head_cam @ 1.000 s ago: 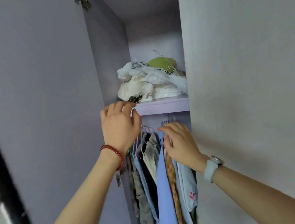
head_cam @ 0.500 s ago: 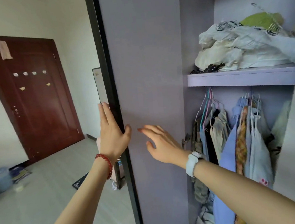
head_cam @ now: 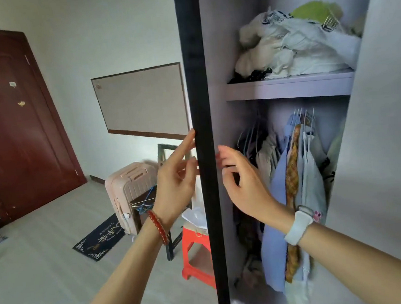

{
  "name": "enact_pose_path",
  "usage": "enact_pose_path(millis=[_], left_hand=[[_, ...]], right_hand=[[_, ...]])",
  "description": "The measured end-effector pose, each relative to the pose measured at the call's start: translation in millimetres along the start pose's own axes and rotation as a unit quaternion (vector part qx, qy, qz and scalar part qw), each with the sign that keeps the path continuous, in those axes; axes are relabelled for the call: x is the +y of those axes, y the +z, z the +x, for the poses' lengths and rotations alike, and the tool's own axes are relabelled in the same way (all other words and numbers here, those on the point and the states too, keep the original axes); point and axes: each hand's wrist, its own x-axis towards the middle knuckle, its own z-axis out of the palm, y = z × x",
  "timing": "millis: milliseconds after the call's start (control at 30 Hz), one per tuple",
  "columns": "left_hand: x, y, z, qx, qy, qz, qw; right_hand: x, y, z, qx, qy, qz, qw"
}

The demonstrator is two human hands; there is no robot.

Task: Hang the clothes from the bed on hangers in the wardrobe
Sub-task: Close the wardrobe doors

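The wardrobe stands open, its left door [head_cam: 199, 104] seen edge-on as a dark vertical strip. My left hand [head_cam: 176, 177] is on the outer side of that door, fingers extended, index fingertip touching its edge. My right hand [head_cam: 241, 184] is on the inner side, fingers loosely spread, holding nothing. Several garments hang on hangers from the rail [head_cam: 299, 168]: a blue shirt, a yellow plaid piece, pale tops. A spare wire hanger [head_cam: 142, 204] lies on a stand left of the door. The bed is out of view.
A shelf [head_cam: 290, 88] above the rail carries a heap of white and green fabric [head_cam: 292, 46]. Left of the door stand a pink suitcase [head_cam: 130, 188], a red stool [head_cam: 195, 250] and a dark mat [head_cam: 100, 236]. A brown room door [head_cam: 17, 123] is at far left.
My view has swung left from the wardrobe interior to its door edge. Both hands left the hanging clothes and came to either side of the door, which now appears edge-on.
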Motion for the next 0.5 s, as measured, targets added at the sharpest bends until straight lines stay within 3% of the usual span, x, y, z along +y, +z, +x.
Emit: enact_pose_path(millis=[133, 300, 500], left_hand=[[5.8, 57.8, 16.5, -0.109, 0.074, -0.036, 0.991], [15.1, 144.1, 47.4, -0.196, 0.185, 0.033, 0.963], [17.8, 213.6, 83.9, -0.274, 0.179, 0.061, 0.943]], right_hand=[[9.5, -48.9, -21.6, 0.093, 0.049, -0.027, 0.994], [32.3, -115.2, -33.4, 0.107, 0.152, -0.119, 0.975], [58.2, -164.1, -22.5, 0.102, 0.253, -0.201, 0.941]])
